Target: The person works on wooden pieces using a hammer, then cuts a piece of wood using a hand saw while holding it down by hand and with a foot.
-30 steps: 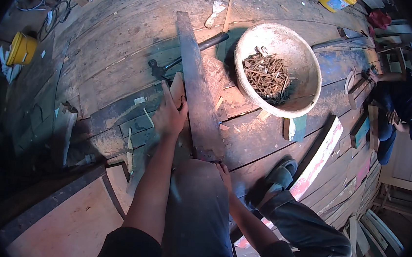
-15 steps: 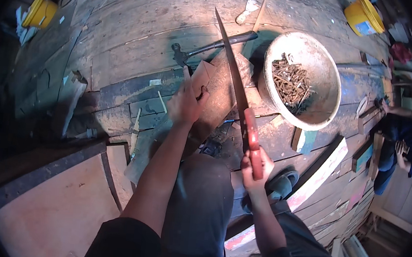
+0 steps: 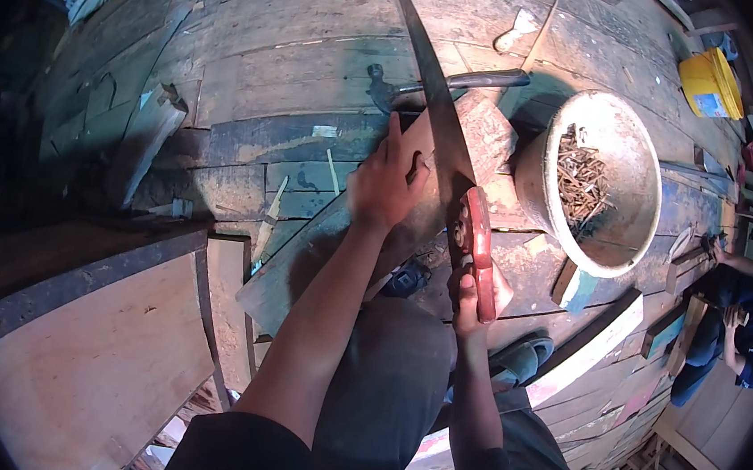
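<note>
My right hand (image 3: 481, 296) is wrapped round the red handle of a handsaw (image 3: 435, 97). Its long dark blade slants up and to the left, across a wooden board (image 3: 485, 142). My left hand (image 3: 387, 182) rests on the wood just left of the blade, index finger stretched forward and thumb apart. Whether the blade touches the wood cannot be made out. Beyond my left fingertips lies a claw hammer (image 3: 489, 78), its head to the left and part of it behind the blade.
Right of the saw, a whitish bucket (image 3: 649, 169) holds rusty nails (image 3: 583, 181). A scraper (image 3: 515, 30) lies farther off. Yellow buckets (image 3: 710, 82) stand at both far sides. A panelled box (image 3: 100, 327) is at lower left. Another person (image 3: 732, 311) sits at far right.
The view has shifted, so the surroundings appear farther right. My right hand still grips the saw, whose blade now crosses closer to my left hand, over the board.
</note>
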A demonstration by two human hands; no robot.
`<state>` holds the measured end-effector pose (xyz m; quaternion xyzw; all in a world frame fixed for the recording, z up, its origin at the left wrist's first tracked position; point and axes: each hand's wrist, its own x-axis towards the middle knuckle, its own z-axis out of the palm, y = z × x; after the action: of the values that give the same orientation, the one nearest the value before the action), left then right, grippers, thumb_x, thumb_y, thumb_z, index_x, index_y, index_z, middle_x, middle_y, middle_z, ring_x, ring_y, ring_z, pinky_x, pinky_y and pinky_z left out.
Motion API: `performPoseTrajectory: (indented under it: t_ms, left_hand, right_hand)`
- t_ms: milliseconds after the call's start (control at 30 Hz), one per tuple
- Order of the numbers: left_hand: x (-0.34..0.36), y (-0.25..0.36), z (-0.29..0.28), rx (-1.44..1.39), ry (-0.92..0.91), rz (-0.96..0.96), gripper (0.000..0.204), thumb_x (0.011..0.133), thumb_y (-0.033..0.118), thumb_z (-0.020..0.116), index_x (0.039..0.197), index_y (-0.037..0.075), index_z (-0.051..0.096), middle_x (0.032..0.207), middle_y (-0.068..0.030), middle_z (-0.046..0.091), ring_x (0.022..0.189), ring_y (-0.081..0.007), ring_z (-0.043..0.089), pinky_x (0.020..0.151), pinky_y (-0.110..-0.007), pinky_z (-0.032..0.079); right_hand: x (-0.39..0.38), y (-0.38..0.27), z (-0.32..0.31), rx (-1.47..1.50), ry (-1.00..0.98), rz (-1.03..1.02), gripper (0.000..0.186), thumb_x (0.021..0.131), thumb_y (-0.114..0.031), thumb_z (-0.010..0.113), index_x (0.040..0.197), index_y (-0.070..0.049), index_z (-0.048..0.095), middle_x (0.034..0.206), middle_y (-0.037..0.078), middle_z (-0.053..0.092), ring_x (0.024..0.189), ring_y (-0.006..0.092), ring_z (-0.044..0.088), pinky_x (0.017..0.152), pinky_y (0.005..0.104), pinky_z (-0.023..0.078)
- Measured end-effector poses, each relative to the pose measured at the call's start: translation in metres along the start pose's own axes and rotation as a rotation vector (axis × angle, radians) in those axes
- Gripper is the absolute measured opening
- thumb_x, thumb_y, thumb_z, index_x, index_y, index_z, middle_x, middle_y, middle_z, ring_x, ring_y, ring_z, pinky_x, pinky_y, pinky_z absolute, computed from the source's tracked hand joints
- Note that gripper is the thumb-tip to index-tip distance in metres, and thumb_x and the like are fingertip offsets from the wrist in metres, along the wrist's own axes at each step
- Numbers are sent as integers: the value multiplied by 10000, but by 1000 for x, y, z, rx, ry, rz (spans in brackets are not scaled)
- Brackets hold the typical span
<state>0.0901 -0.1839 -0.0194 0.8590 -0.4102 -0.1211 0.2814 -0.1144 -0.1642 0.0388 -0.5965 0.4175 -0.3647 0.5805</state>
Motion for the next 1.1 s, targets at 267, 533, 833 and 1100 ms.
performPoseTrajectory:
  t_ms: [267,533,833,1100]
  left_hand:
    - [0,5,-5,124,-57,-46,722,935,447,526,1523,125,257,1167,-140,659,872,-364,689,703,-488,573]
    - [-1,-1,-1,142,-45,25,673,934,472,541,1510,212,312,1227,-116,648,926,-370,684,735,-518,565]
    - [3,-3,1,82,-38,174,683,957,452,522,1519,153,275,1155,-151,664,958,-364,675,805,-499,555]
    - [48,35,36,99,-60,229,735,957,451,507,1552,163,184,1220,-148,641,995,-381,660,825,-488,545]
  right_hand:
    - [-2,5,1,-106,-41,20,372,907,-247,638,1081,82,636,711,9,556,662,67,491,597,233,414]
    - [-38,9,-8,-206,28,160,234,941,-199,607,843,12,582,626,-24,450,549,66,402,492,269,343]
    - [-145,38,-36,-652,139,304,249,905,-218,644,811,7,591,597,16,473,532,83,460,494,266,375]
    - [-83,-11,-35,-297,197,149,202,892,-177,628,879,25,644,594,38,506,533,78,493,504,256,400]
